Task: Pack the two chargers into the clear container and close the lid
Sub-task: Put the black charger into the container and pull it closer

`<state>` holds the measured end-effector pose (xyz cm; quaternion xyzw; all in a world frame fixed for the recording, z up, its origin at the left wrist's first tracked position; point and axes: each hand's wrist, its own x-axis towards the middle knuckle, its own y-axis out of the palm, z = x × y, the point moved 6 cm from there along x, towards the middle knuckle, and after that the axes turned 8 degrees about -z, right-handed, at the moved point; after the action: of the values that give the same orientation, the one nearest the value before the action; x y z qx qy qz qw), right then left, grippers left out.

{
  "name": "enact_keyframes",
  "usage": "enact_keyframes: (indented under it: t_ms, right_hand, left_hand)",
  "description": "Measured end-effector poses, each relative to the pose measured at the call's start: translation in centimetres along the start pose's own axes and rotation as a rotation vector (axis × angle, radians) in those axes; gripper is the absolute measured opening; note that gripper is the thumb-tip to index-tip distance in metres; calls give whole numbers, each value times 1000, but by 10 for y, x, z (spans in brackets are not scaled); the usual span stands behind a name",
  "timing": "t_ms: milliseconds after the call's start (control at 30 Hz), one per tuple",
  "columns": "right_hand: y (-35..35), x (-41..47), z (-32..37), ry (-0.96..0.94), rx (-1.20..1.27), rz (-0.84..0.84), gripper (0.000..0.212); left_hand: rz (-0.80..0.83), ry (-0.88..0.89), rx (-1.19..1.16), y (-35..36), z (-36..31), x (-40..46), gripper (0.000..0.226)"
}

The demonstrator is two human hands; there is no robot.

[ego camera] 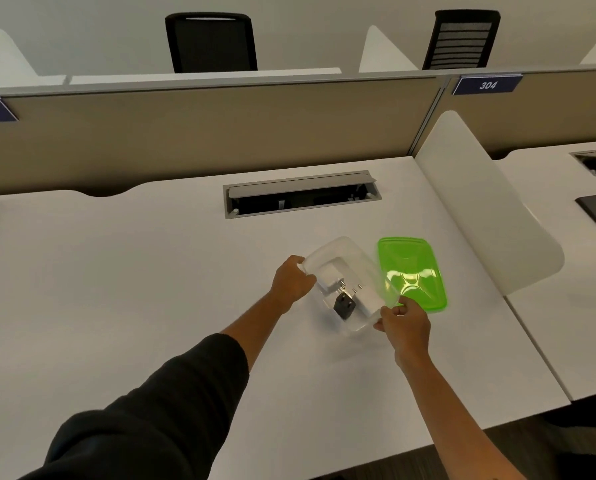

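A clear container (355,261) sits open on the white desk (151,271), turned at an angle. Inside it lie a white charger (329,277) and, nearer to me, a black charger (344,304), both with metal prongs showing. My left hand (292,280) grips the container's left rim. My right hand (404,322) pinches the near right corner of the container, right where the green lid (412,271) begins. The translucent green lid lies flat on the desk to the right of the container, its left edge tucked against the container's side.
An open cable hatch (301,195) is set into the desk behind the container. A white curved divider (480,209) stands to the right, with a neighbouring desk beyond it. A beige partition (203,133) runs along the back, with two black chairs behind.
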<state>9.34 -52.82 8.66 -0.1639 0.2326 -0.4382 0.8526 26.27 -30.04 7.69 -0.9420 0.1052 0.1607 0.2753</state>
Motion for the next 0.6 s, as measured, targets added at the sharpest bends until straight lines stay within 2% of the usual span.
enact_keyframes:
  t_ms: [67, 267, 467, 600]
  right_hand:
    - [7, -1, 5, -31, -31, 23, 45]
    - [48, -13, 25, -152, -104, 100, 23]
    - [109, -37, 46, -287, -210, 239, 36]
    - [140, -60, 63, -332, -267, 332, 14]
  left_hand:
    - [-22, -33, -46, -11, 14, -6, 58]
    - [-94, -135, -210, -61, 60, -35, 62]
    - [-200, -206, -320, -122, 99, -74, 64]
    - [-266, -275, -346, -147, 127, -93, 65]
